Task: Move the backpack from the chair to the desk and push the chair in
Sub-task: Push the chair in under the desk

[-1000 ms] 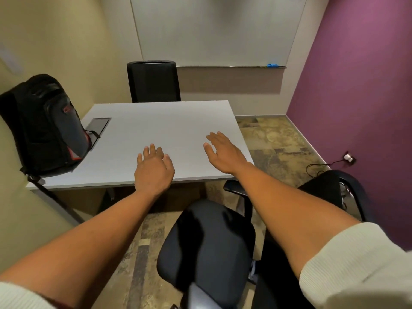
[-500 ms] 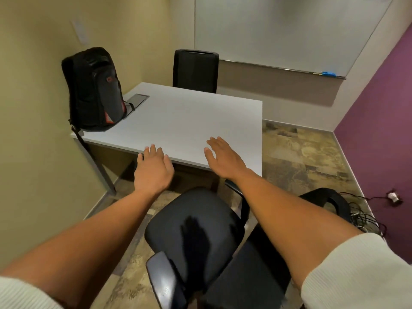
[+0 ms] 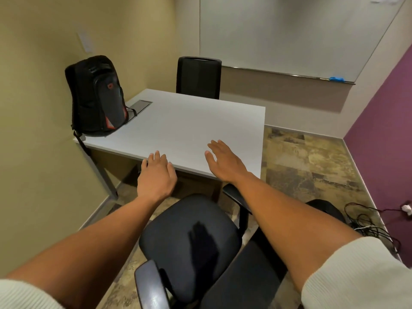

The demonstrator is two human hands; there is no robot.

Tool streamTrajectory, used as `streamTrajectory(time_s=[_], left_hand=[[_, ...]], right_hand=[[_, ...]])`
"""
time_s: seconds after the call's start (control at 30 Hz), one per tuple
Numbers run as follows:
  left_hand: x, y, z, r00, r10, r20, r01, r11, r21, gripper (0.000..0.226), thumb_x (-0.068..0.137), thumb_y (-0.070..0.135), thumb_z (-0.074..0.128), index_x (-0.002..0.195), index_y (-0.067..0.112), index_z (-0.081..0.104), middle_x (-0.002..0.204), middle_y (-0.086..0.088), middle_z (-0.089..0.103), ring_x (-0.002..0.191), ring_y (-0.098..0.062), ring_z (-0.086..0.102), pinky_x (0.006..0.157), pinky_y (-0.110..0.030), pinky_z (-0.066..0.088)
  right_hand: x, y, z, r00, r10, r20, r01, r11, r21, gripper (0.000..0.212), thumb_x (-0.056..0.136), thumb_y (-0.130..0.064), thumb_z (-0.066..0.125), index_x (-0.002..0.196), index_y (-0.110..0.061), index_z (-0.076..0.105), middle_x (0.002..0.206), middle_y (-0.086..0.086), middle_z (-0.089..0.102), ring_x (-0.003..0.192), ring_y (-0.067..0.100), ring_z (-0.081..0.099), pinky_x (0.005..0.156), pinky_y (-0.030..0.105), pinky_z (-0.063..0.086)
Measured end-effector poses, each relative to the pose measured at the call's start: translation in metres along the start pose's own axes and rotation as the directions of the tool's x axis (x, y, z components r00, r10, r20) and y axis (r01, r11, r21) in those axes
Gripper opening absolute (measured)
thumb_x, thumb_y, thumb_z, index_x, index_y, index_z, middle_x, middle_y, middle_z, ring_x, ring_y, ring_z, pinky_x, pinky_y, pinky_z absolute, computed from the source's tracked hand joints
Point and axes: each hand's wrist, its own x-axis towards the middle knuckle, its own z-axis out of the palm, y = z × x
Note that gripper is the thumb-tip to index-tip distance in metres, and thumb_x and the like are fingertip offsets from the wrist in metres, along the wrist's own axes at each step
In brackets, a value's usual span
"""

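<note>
The black backpack (image 3: 97, 97) stands upright on the far left corner of the white desk (image 3: 196, 126), leaning against the yellow wall. A black office chair (image 3: 191, 244) with armrests sits below me, its empty seat just short of the desk's near edge. My left hand (image 3: 156, 175) hovers at the desk's near edge, fingers apart and holding nothing. My right hand (image 3: 225, 161) is stretched out flat over the desk near its front edge, also empty. Both forearms reach forward above the chair seat.
A second black chair (image 3: 198, 76) stands tucked at the far side of the desk under a whiteboard (image 3: 289, 32). Cables and a plug (image 3: 367, 219) lie on the floor by the purple wall at right. A cable hatch (image 3: 140, 104) is set in the desk.
My view has swung and pulled back, so the backpack and desk appear farther off and more to the right. Both hands stay open in nearly the same pose.
</note>
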Motion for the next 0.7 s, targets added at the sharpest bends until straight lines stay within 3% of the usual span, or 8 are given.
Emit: streamTrajectory(time_s=[0.3,0.6,0.7], left_hand=[[-0.035,0.057,0.028,0.984,-0.163,-0.064,0.163,0.987,-0.006,0.052,0.102,0.031,0.024,0.145,0.004,0.037,0.156,-0.017,0.028,0.146,-0.030,0.019,0.120,-0.045,0.013],[-0.132,0.145,0.061,0.909,-0.411,-0.074,0.409,0.912,-0.045,0.051,0.102,0.034,0.026,0.143,0.007,0.041,0.158,-0.016,0.026,0.147,-0.030,0.019,0.119,-0.049,0.016],[-0.164,0.179,0.067,0.878,-0.468,-0.098,0.466,0.883,-0.049,0.054,0.103,0.035,0.027,0.147,0.006,0.033,0.159,-0.015,0.024,0.147,-0.027,0.018,0.119,-0.048,0.015]], right_hand=[[-0.009,0.051,-0.014,0.988,-0.131,0.085,0.126,0.990,0.065,0.056,0.105,-0.047,0.024,0.155,-0.020,0.025,0.165,-0.003,0.017,0.152,0.013,0.005,0.123,0.037,0.011],[-0.079,0.107,-0.052,0.901,-0.339,0.270,0.325,0.941,0.097,0.054,0.106,-0.042,0.027,0.153,-0.015,0.029,0.162,0.003,0.026,0.151,0.019,0.013,0.118,0.038,0.018],[-0.100,0.131,-0.059,0.874,-0.381,0.301,0.363,0.925,0.115,0.055,0.105,-0.044,0.029,0.152,-0.015,0.032,0.162,0.003,0.027,0.151,0.019,0.015,0.118,0.039,0.019]])
